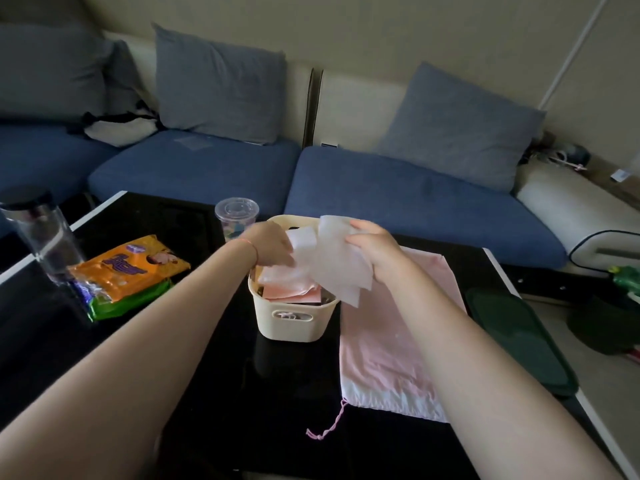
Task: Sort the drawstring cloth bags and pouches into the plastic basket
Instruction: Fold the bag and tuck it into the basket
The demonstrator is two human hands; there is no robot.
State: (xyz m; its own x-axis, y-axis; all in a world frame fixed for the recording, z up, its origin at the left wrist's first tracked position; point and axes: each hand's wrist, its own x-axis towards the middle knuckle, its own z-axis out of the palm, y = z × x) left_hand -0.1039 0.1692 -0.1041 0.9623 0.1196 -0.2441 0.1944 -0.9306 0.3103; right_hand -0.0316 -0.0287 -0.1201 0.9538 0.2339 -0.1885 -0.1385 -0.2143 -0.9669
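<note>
Both hands, left hand [272, 249] and right hand [375, 254], pinch the white pouch [336, 268] (floppy, light) over the basket [294, 320]; grab edges, 12 o'clock.

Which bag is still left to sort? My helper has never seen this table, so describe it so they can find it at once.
On the black table, look just right of the cream plastic basket. The large pink drawstring bag lies flat there, partly under the person's right forearm. Unlike the small pouches in the basket, it is big, has a white hem and a twisted pink cord.
</note>
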